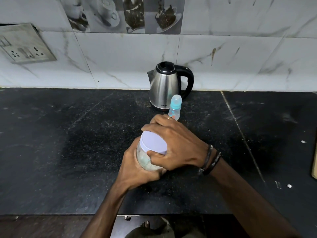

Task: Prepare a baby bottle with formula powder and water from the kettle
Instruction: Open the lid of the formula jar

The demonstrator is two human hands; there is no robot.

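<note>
Head view shows my left hand (137, 166) gripping the clear formula jar (147, 159) at desk (51, 143) centre, while my right hand (173, 143) fingers wrap its lavender lid (153, 141). I judge this the opening step; next I twist it off. At twelve o'clock, the capped baby bottle (175, 107) fronts the kettle (167, 85).

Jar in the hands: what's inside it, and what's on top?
Through the jar's clear wall a pale powder shows. A lilac lid sits on top, gripped by the right hand; the left hand holds the body, covering the fill level and base.
</note>
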